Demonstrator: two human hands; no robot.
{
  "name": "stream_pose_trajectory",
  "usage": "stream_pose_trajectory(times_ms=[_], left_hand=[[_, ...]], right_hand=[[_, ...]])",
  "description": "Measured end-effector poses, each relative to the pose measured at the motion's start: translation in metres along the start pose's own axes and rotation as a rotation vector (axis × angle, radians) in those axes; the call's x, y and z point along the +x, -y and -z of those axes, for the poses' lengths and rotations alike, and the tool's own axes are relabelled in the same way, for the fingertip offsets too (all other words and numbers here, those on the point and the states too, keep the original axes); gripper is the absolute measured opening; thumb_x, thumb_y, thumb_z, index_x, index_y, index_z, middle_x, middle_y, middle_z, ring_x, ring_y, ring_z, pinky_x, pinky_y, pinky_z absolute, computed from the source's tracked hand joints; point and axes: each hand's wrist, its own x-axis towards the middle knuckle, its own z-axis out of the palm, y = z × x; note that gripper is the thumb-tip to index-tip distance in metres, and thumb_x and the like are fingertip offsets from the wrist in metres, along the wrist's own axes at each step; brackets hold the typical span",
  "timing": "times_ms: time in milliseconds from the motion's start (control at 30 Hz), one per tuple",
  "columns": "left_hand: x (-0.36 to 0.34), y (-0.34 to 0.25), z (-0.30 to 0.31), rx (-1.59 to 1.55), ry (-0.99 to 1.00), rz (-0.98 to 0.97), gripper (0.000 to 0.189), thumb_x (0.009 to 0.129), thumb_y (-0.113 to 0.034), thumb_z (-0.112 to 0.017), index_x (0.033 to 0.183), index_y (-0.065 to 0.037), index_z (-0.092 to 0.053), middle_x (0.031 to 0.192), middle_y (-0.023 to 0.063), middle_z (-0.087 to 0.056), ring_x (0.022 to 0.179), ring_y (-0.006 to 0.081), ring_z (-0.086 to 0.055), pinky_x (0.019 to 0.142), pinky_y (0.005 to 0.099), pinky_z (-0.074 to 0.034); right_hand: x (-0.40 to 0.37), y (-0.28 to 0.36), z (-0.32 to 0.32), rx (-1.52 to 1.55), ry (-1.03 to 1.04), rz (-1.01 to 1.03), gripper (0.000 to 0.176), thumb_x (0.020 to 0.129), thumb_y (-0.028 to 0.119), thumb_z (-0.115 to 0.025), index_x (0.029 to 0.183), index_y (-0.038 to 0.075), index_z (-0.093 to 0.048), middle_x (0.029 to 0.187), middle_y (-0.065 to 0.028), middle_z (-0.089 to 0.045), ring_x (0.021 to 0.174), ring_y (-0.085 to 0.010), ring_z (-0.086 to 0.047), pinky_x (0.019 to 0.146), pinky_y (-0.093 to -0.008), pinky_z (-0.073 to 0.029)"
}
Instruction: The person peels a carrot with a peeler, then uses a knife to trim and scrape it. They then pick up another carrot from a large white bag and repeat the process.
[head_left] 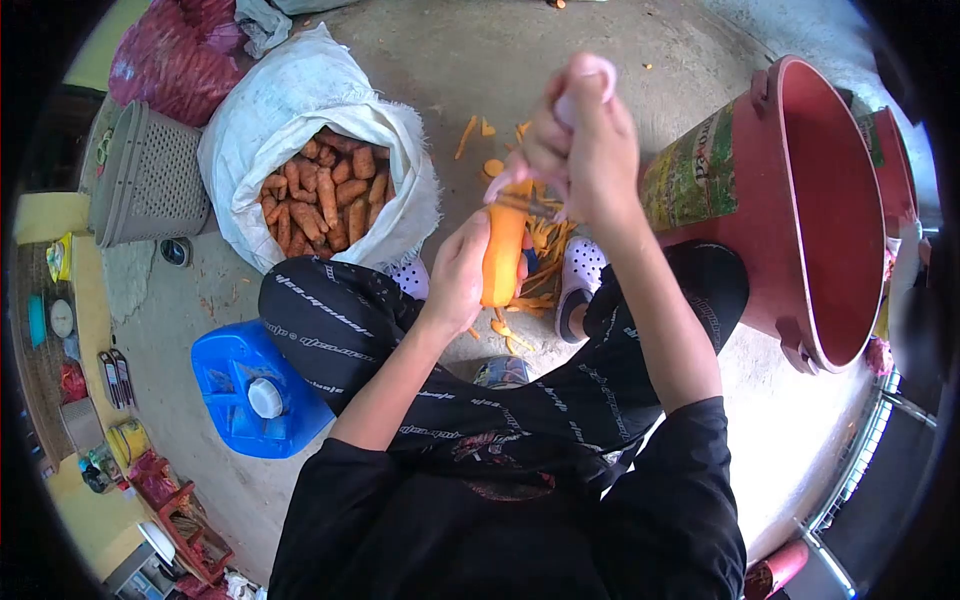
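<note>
Head: left hand (462, 275) holds one carrot (502, 262), right hand (598, 150) one peeler (526, 205).

Black short-sleeved top (510, 530), printed at the front; black trousers (330, 335), white lettering; pale clogs (582, 268), dark-dotted; dark socks (577, 320).

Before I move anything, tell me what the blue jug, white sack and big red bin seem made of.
Blue jug: likely smooth, semi-glossy plastic, from its molded contours and sheen.
White sack: probably woven plastic, though fabric is possible; the edge frays.
Red bin: apparently hard plastic, with molded-looking rim lugs.
</note>
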Motion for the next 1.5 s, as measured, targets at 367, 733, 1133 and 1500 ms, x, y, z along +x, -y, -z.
stream_pose_trajectory(times_ms=[367, 733, 1133, 1500], left_hand=[[-0.013, -0.003, -0.005, 0.049, 0.108, -0.021, 0.045, 0.099, -0.042, -0.035, 0.107, -0.001, -0.051, 0.086, 0.0086, -0.059, 0.063, 0.0117, -0.059, 0.052, 0.0248, -0.05], [-0.004, -0.007, -0.004, -0.001, 0.056, -0.024, 0.045, 0.098, -0.04, -0.04, 0.116, 0.0, -0.048, 0.098, 0.0112, -0.056, 0.073, 0.0158, -0.058, 0.053, 0.0297, -0.05], [0.013, 0.003, 0.022, -0.364, -0.056, 0.012, 0.034, 0.097, -0.035, -0.043, 0.12, -0.011, -0.05, 0.104, 0.0053, -0.058, 0.09, 0.0182, -0.058, 0.073, 0.0342, -0.05], [0.006, 0.006, 0.013, -0.293, -0.063, 0.032, 0.035, 0.098, -0.04, -0.042, 0.11, -0.009, -0.05, 0.097, 0.0049, -0.057, 0.082, 0.0154, -0.055, 0.068, 0.0319, -0.047]], right_hand=[[0.059, -0.011, 0.075, -0.36, -0.217, 0.297, 0.032, 0.098, 0.035, -0.045, 0.089, 0.004, -0.043, 0.058, -0.0002, -0.042, 0.044, -0.0078, -0.043, 0.045, -0.0287, -0.05], [0.046, -0.011, 0.048, -0.41, -0.164, 0.434, 0.031, 0.099, 0.035, -0.04, 0.097, 0.004, -0.039, 0.063, -0.0031, -0.045, 0.046, -0.0095, -0.046, 0.048, -0.0287, -0.051], [-0.014, -0.016, -0.011, -0.008, 0.03, -0.033, 0.032, 0.099, 0.038, -0.038, 0.095, 0.007, -0.041, 0.055, -0.0016, -0.037, 0.038, -0.0089, -0.033, 0.039, -0.0276, -0.04], [-0.002, -0.037, -0.005, -0.149, -0.115, 0.116, 0.028, 0.098, 0.035, -0.042, 0.094, 0.008, -0.044, 0.06, 0.0002, -0.037, 0.044, -0.0077, -0.034, 0.037, -0.0246, -0.036]])
